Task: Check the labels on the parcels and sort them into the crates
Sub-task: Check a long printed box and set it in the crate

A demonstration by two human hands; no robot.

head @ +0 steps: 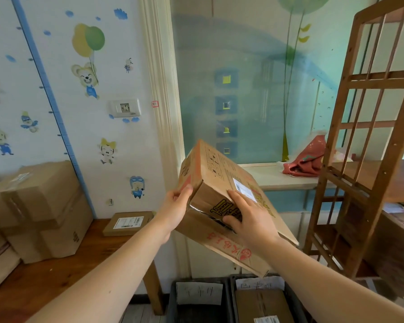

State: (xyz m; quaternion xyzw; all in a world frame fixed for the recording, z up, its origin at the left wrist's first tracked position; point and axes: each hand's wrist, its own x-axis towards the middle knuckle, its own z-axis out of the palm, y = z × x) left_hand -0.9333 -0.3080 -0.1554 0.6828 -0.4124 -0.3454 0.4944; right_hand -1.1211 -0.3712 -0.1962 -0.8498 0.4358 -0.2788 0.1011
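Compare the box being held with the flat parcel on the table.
The held box is thick; the flat parcel is thin. The held box tilts in the air, left hand gripping its edge, right hand pressing its face; the flat parcel lies untouched on the table. The held box has red and black print; the flat parcel looks plain. Both are brown cardboard with a white label.

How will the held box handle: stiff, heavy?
Probably light: the box is tilted in the air, left hand gripping a corner, right hand flat on it. Likely somewhat soft: its end looks creased. Flat faces, unlikely to roll.
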